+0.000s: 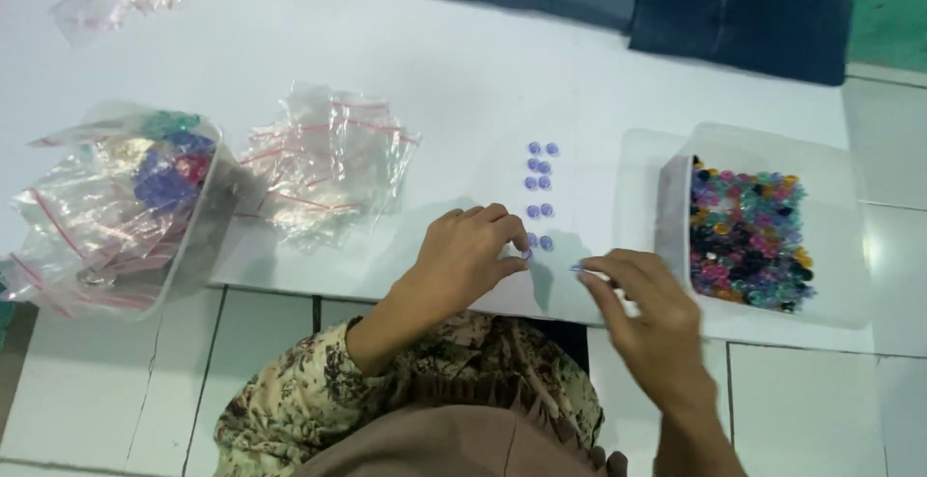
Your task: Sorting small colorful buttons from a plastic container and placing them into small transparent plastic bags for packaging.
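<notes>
- White sheet covers the tiled floor as a worktop.
- Left hand pinches a purple bead at the foot of 2 bead columns.
- Right hand pinches another bead beside a tray of mixed beads.
- Empty zip bags lie left.

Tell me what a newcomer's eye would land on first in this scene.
The clear plastic tray of mixed colourful beads at the right stands out first. At the centre, small round purple beads lie in two neat columns on the white sheet, with the left hand and right hand each pinching one at the bottom. A pile of clear zip bags with red seals lies left of them.
</notes>
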